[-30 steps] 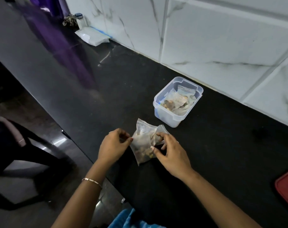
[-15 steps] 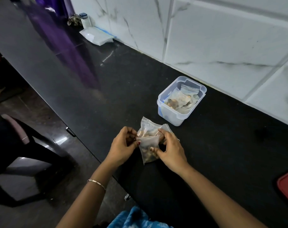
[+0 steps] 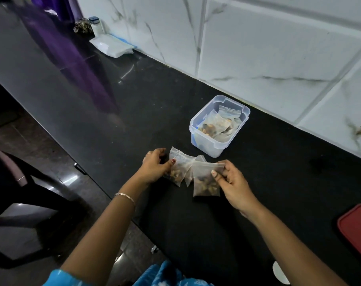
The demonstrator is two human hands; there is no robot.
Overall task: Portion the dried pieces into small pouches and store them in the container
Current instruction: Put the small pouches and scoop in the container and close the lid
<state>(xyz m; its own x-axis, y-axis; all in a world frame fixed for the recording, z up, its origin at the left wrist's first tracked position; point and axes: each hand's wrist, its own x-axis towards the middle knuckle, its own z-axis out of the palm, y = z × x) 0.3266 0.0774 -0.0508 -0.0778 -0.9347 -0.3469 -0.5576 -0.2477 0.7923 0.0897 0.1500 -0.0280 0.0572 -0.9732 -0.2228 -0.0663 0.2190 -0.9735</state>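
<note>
Black polished countertop (image 3: 278, 182) runs diagonally from the upper left of the frame to the lower right, backed by a white marble-patterned tile wall (image 3: 258, 48) across the upper right. Just right of the frame's centre, near the wall, a clear plastic container (image 3: 204, 145) stands open on the counter. Inside it lie several filled pouches (image 3: 214, 124) with brown dried pieces showing through the plastic.

Below the container, in the middle of the frame, both hands work just above the counter. The left hand (image 3: 154, 168) has its fingers curled and pinches the left pouch (image 3: 178, 168) at its side edge with the thumb; dried pieces sit in the lower part of this pouch. The right hand (image 3: 233, 182) pinches the right pouch (image 3: 205, 180) at the right end of its top strip, thumb in front and fingers behind, so the pouch hangs with its brown pieces gathered at the bottom. The two pouches are just beside each other, and a sliver of another clear pouch (image 3: 188, 176) shows between them. A thin bracelet (image 3: 124, 197) circles the left wrist.

At the right edge, low in the frame, a red lid (image 3: 357, 230) lies on the counter. In the upper left, by the wall, rest a flat white packet (image 3: 111, 46) and a small bottle with a blue cap (image 3: 97, 26). Blue patterned clothing (image 3: 167, 273) shows at the bottom edge.
</note>
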